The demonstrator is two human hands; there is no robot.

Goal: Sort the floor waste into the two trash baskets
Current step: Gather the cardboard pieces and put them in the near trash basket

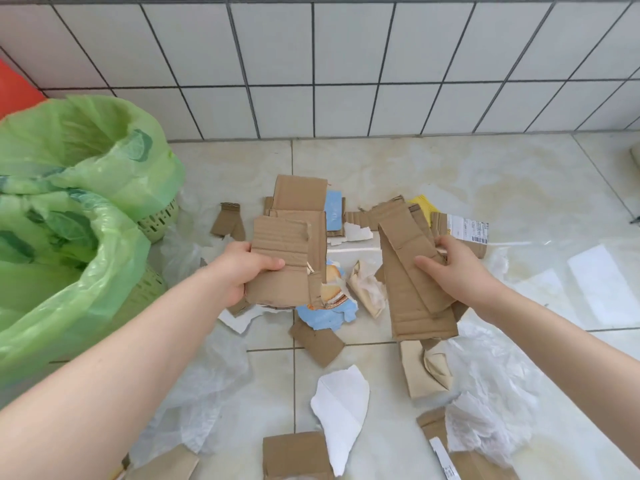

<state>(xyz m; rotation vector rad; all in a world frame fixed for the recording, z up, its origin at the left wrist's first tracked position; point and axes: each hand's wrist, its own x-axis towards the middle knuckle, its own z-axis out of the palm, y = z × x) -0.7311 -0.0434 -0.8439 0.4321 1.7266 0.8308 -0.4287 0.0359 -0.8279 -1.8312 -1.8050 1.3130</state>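
Note:
My left hand [242,268] grips a torn sheet of brown cardboard [282,261] above the floor, thumb on top. My right hand [457,271] holds several long cardboard strips [412,285] stacked together. Below them the tiled floor is littered with more cardboard pieces [299,194], torn white paper [343,400], a blue printed wrapper [329,313] and clear plastic film [204,386]. Two baskets lined with green bags stand at the left: the far basket [104,143] and the near basket [65,271].
A white tiled wall [346,64] rises behind the waste. Something red [14,88] shows at the far left edge. A labelled cardboard piece [467,230] and a yellow scrap [424,202] lie at the back right. Brown paper bags [426,372] lie near my right arm.

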